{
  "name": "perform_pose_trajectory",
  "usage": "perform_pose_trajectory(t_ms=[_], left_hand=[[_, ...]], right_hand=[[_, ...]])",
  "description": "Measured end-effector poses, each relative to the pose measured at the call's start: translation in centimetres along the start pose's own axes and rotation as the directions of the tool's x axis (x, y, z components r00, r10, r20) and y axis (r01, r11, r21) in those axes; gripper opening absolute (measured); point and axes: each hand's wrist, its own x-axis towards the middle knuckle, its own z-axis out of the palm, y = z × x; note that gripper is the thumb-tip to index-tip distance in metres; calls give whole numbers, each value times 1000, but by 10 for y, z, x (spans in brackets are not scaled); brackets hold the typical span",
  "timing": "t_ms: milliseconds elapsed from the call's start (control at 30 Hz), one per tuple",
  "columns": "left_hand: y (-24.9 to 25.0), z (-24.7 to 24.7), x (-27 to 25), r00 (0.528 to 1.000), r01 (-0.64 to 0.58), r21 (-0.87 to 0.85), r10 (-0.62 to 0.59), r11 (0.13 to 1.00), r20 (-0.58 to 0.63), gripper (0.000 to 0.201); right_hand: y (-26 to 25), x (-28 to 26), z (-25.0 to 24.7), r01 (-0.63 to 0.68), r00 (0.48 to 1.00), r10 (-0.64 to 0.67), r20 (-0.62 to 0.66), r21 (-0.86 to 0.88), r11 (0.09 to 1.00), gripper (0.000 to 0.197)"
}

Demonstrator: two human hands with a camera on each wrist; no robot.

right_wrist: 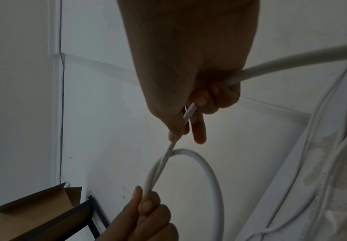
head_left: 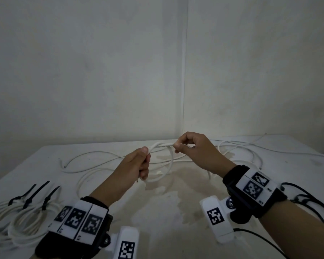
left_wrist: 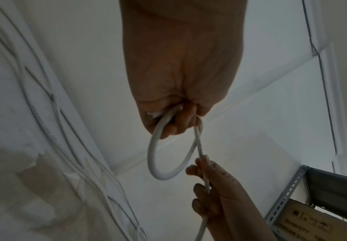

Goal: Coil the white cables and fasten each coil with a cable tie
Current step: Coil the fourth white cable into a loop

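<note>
Tied coils (head_left: 17,219) with black cable ties (head_left: 31,193) at eight o'clock, left hand (head_left: 136,163) clutching one loop of white cable (head_left: 169,161) above table (head_left: 176,202) centre, right hand (head_left: 191,148) pinching it at one o'clock.

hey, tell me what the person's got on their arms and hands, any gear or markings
The hands are bare, with no gloves or sleeves. Each wrist carries a black band: the left band has three white panels printed with black square-pattern markers, the right band has two. A white block with its own marker sticks out under each wrist. Thin black cables trail from the right band.
</note>
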Motion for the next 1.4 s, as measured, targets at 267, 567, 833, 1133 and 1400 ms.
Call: perform_pose_trajectory(t_ms=[267,567,833,1133,1400], left_hand=[[7,-21,8,985,47,-156,-72,987,-158,35],[2,-50,13,949,13,-203,-76,979,-305,36],[8,-51,21,920,-23,-117,-25,993,-391,38],[-3,-41,31,917,-26,58,47,998,-396,36],[-9,-12,38,923,-59,192,126,980,-363,37]], right_hand=[[17,5,-10,74,997,-78,-11,-237,969,14],[45,15,-31,72,993,-100,-58,-374,925,6],[54,38,2,266,955,-289,71,-637,723,12],[50,20,57,623,735,-564,376,-703,342,35],[35,15,77,722,613,-700,366,-621,307,21]])
